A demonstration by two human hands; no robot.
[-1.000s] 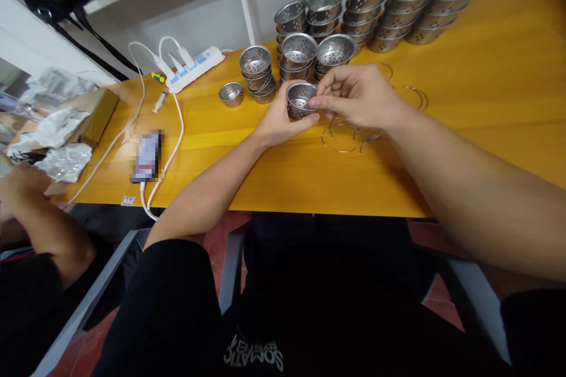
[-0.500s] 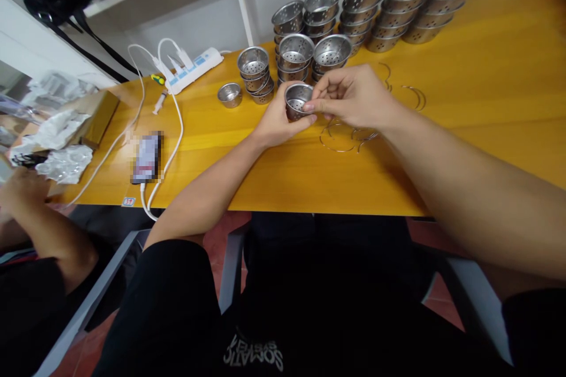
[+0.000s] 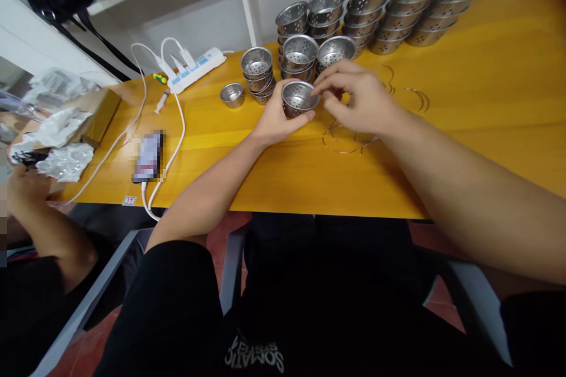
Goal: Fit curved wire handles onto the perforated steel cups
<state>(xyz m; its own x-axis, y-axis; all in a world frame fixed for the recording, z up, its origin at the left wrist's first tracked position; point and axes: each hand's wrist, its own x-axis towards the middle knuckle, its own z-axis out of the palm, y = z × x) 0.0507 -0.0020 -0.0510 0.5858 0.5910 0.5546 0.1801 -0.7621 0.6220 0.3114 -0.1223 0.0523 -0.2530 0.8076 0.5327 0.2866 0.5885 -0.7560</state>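
Observation:
My left hand is wrapped round a small metal strainer cup with holes in its wall and base, held tilted above the table. Just to its right is my right hand, thumb and index finger apart, with nothing visible between them. Its fingertips are by the cup's right rim; whether they touch it I cannot tell. Thin curved wire pieces lie on the table below and beyond my right hand. Behind the held cup rise stacks of similar cups.
Taller stacks of perforated cups line the back right. One loose small cup stands left of a short stack. A power strip, a syringe, white cables and a phone lie to the left. Another person's arm is at far left.
My right hand's thumb and finger have come off the cup's rim and spread, drawing slightly right. The left hand still holds the cup, its opening now showing more fully.

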